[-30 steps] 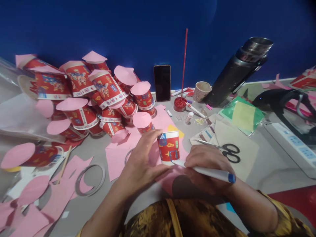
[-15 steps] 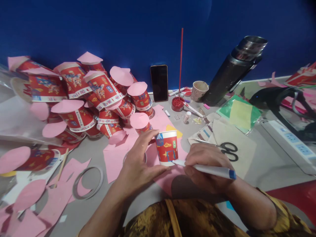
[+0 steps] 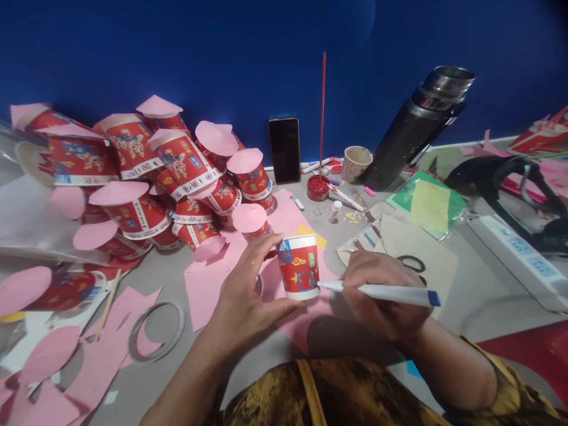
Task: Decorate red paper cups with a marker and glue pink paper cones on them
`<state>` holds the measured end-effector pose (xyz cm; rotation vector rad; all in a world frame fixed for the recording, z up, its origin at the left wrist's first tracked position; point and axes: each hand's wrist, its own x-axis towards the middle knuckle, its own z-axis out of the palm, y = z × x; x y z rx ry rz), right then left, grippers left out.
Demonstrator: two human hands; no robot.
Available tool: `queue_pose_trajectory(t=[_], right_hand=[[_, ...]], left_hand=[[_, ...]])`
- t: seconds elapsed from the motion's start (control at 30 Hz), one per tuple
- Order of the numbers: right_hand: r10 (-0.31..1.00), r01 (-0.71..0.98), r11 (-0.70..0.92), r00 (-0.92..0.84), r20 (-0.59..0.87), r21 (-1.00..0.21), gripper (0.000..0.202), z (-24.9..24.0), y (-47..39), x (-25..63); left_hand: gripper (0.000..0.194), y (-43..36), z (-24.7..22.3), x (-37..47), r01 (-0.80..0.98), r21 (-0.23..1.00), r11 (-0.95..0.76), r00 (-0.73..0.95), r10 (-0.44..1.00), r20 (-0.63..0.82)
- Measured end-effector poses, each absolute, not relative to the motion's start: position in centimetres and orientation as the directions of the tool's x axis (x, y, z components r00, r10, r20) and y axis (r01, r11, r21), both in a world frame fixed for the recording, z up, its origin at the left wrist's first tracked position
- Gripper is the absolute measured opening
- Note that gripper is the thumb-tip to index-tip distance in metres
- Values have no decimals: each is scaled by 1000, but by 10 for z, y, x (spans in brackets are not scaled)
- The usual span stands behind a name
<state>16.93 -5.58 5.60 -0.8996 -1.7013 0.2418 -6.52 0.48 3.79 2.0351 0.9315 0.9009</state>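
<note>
My left hand [image 3: 248,281] grips a red paper cup [image 3: 296,260] upright, with a finger at its rim and the thumb under its base. The cup has a white rim, yellow and blue patterns, and a blue square outline low on its front. In my right hand [image 3: 381,290] is a white marker [image 3: 394,293] with a blue end, its tip at the cup's lower right side. Pink paper [image 3: 213,284] lies beneath and beside the cup. Black-handled scissors [image 3: 412,262] lie behind my right hand, partly hidden by it.
Red cups with pink paper tops [image 3: 133,207] are piled at the left. A phone [image 3: 284,150] leans on the blue wall. A black flask [image 3: 412,127], a patterned cup [image 3: 356,163] and a power strip [image 3: 523,260] stand or lie to the right. A tape roll [image 3: 156,331] lies at the front left.
The marker has moved up and right, from the cup's bottom edge to its right side. The blue outline on the cup now looks fuller. My left hand still holds the cup.
</note>
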Motion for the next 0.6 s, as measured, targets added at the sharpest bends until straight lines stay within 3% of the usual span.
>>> queue_pose_trajectory(t=[0.6], right_hand=[[671,359,720,-147,726,-593,16,54,-56,161]], left_hand=[[91,4,39,-63,341,761,-552,524,784,334]])
